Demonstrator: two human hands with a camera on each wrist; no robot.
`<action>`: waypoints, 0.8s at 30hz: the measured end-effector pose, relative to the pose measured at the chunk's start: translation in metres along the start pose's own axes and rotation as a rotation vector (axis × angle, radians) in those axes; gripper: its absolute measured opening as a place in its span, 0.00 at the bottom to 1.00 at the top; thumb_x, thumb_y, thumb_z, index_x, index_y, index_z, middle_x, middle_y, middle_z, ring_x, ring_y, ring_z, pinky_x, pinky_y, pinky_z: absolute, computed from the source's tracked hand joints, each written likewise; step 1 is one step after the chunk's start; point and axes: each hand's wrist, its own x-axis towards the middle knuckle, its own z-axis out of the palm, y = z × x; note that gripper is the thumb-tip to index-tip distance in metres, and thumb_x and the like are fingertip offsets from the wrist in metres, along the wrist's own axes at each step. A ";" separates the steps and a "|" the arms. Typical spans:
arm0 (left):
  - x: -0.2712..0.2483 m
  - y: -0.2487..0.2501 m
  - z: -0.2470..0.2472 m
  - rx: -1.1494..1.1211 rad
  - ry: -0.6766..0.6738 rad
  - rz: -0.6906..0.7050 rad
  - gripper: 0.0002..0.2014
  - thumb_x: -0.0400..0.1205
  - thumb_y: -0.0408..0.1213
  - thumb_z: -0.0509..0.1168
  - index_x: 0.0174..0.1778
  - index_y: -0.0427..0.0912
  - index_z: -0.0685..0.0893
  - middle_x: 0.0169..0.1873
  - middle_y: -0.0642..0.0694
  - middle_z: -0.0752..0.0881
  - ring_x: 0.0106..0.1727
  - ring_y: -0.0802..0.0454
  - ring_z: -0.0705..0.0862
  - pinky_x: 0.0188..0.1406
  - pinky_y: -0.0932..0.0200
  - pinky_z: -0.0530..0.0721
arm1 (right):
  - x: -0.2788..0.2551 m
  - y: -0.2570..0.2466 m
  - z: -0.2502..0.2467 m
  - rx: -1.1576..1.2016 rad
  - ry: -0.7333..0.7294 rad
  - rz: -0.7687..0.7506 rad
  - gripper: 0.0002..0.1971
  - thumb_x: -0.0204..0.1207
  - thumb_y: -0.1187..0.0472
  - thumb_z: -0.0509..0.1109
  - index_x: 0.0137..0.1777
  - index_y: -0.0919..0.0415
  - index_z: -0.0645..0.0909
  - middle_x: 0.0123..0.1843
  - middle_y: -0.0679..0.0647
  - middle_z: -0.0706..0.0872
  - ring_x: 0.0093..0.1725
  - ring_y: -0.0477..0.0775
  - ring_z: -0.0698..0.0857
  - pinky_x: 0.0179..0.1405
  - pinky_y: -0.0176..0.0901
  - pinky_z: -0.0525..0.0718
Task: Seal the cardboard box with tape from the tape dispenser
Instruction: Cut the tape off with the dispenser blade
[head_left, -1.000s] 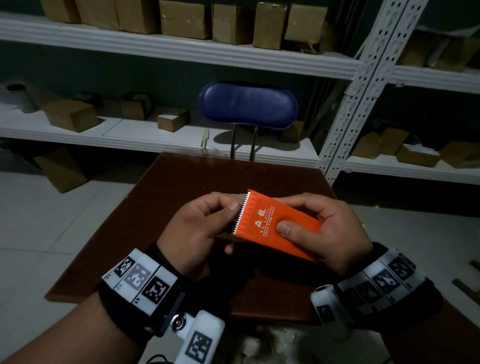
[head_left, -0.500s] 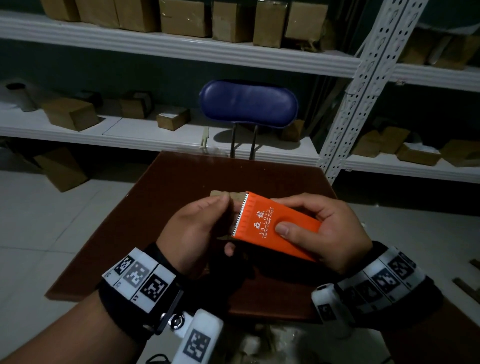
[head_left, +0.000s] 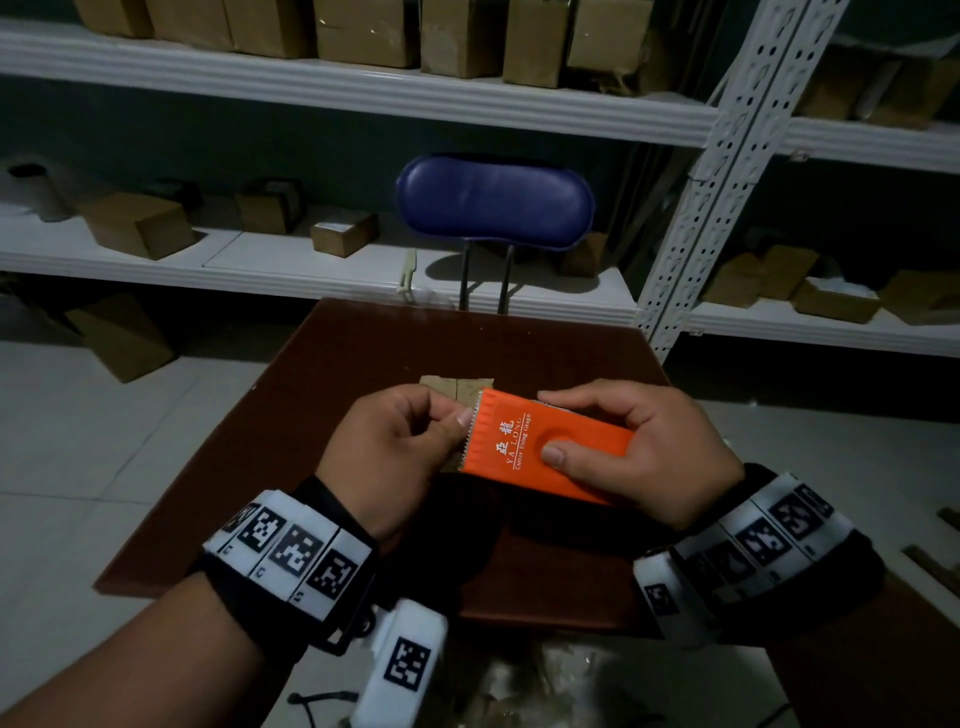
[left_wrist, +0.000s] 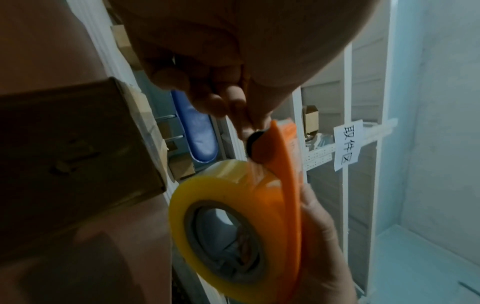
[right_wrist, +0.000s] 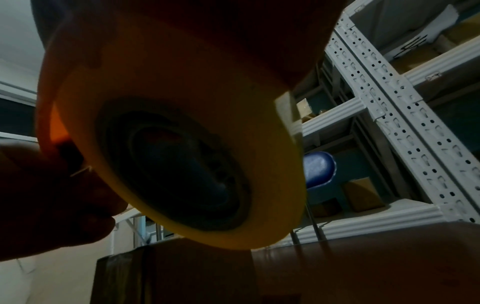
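Compared with the earlier frames, the tape dispenser (head_left: 545, 447) sits flatter and the left hand (head_left: 395, 452) has shifted slightly left, thumb and forefinger pinching at the serrated edge. The right hand (head_left: 639, 447) grips the dispenser, thumb on top. The cardboard box (head_left: 457, 387) lies on the surface (head_left: 363, 353) at frame center, mostly hidden beneath both hands; bare surface surrounds it. The tape strip itself is hard to make out.
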 end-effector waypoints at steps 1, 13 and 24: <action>0.000 0.000 0.001 0.017 0.013 0.000 0.07 0.81 0.36 0.72 0.38 0.39 0.89 0.33 0.44 0.92 0.33 0.57 0.88 0.36 0.62 0.84 | 0.001 0.002 0.000 -0.011 -0.001 0.003 0.22 0.65 0.40 0.83 0.60 0.37 0.88 0.56 0.27 0.88 0.55 0.31 0.87 0.50 0.21 0.79; 0.004 -0.006 -0.003 0.110 0.067 -0.006 0.08 0.81 0.35 0.72 0.36 0.39 0.90 0.29 0.50 0.92 0.31 0.61 0.88 0.32 0.71 0.81 | 0.006 0.015 0.001 -0.077 -0.031 0.018 0.20 0.67 0.44 0.83 0.59 0.32 0.86 0.55 0.30 0.90 0.56 0.31 0.87 0.52 0.22 0.80; 0.007 -0.009 -0.016 0.027 0.026 -0.092 0.08 0.79 0.34 0.74 0.35 0.37 0.91 0.30 0.48 0.93 0.33 0.59 0.87 0.36 0.69 0.83 | 0.004 0.028 -0.010 -0.143 -0.025 0.051 0.21 0.67 0.43 0.83 0.60 0.33 0.86 0.54 0.30 0.89 0.55 0.29 0.86 0.50 0.21 0.81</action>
